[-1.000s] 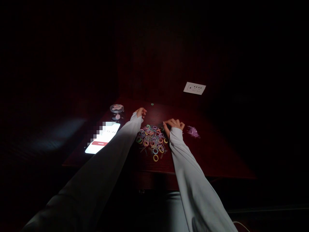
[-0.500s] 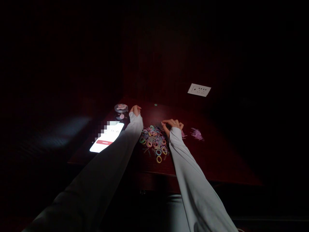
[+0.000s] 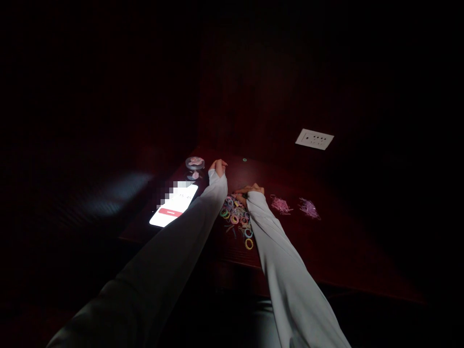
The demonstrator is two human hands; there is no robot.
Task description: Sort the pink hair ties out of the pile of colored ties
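A mixed pile of colourful hair ties and small elastic bands point(image 3: 235, 215) lies on the dark red table. My right hand point(image 3: 253, 190) is at the far right part of this pile, its finger and thumb close together among the ties. What they pinch, if anything, is too small to make out. Beyond the pile on the left, my left hand point(image 3: 219, 167) rests near the tabletop with its fingers curled in. Whatever may be inside it is hidden. Right of my right hand are a heap of pink bands point(image 3: 280, 205) and a heap of purple bands point(image 3: 309, 208).
A lidded clear jar point(image 3: 195, 166) stands left of my left hand. In front of it lies a phone with a lit screen point(image 3: 168, 212). One green hair tie point(image 3: 244, 160) sits at the back. A white socket plate point(image 3: 314, 139) is on the wall.
My right hand has moved left, away from the pink heap and onto the pile, uncovering the pink bands. The whole view has shifted slightly; my left hand stays curled by the jar.
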